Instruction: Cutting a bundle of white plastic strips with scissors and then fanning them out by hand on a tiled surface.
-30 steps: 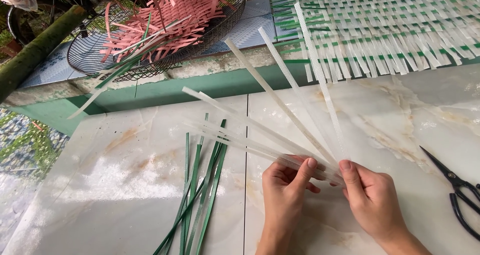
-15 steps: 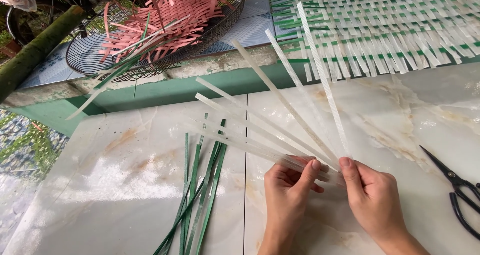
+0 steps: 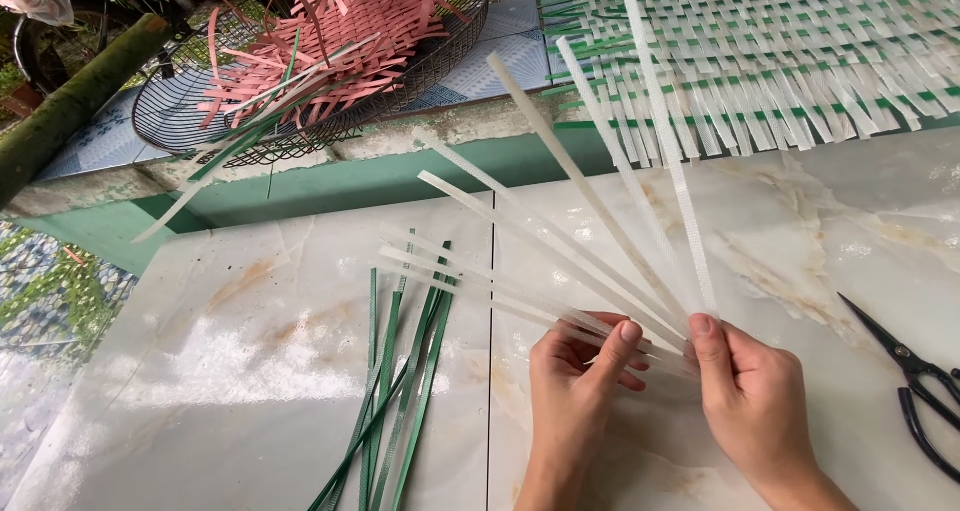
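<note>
Together my left hand (image 3: 575, 396) and right hand (image 3: 755, 401) pinch the translucent white plastic strips (image 3: 590, 231) at one end, fanning them apart.

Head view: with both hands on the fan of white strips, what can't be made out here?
Head view only:
- Lower ends of the white strips: covered by the left hand and right hand.
- Black scissors: handles cut off by the right edge.
- Green strips: lower ends cut off by the bottom edge.
- Strip count: overlaps prevent counting.

Soft, even daylight filled the scene. The glossy table (image 3: 250, 371) carried a pale glare patch left of the green strips (image 3: 400, 391). Focus was sharp, shadows faint.
</note>
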